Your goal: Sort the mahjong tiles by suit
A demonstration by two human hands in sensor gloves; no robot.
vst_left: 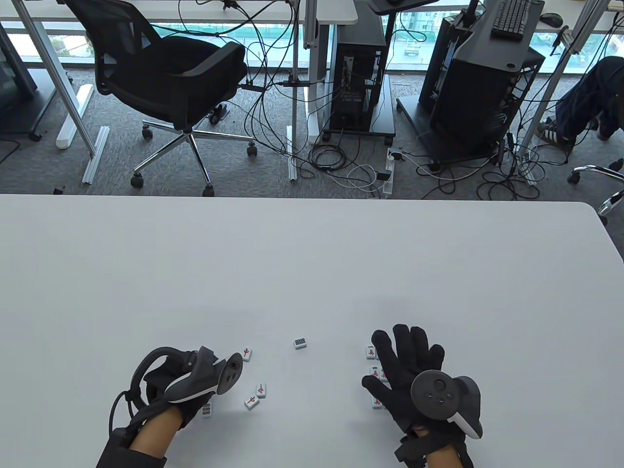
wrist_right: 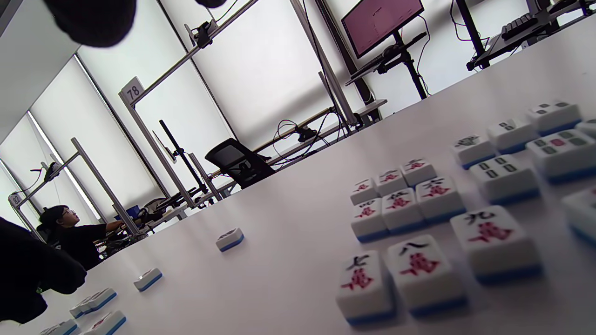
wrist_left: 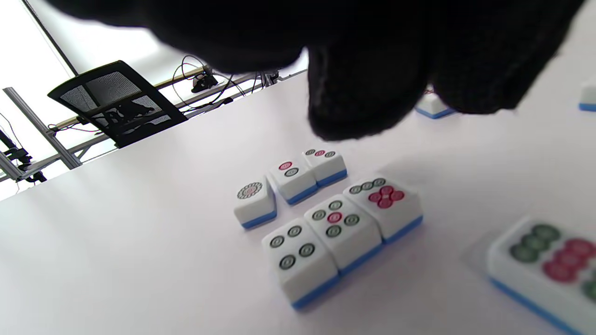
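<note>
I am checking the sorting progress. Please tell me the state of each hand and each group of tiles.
left hand: above the dot tiles, holds nothing visible
right hand: fingers spread, above the character tiles
dot tiles: face up, two rows
character tiles: face up, in rows
lone dot tile: face up, apart, between the hands

We can read 78 on a small white tag (wrist_right: 133, 90) on a metal pole, upper left of the right wrist view. Lower right there, tiles show 七 (wrist_right: 362, 278), 八 (wrist_right: 421, 267) and 九 (wrist_right: 492, 235), each above a red 萬.
</note>
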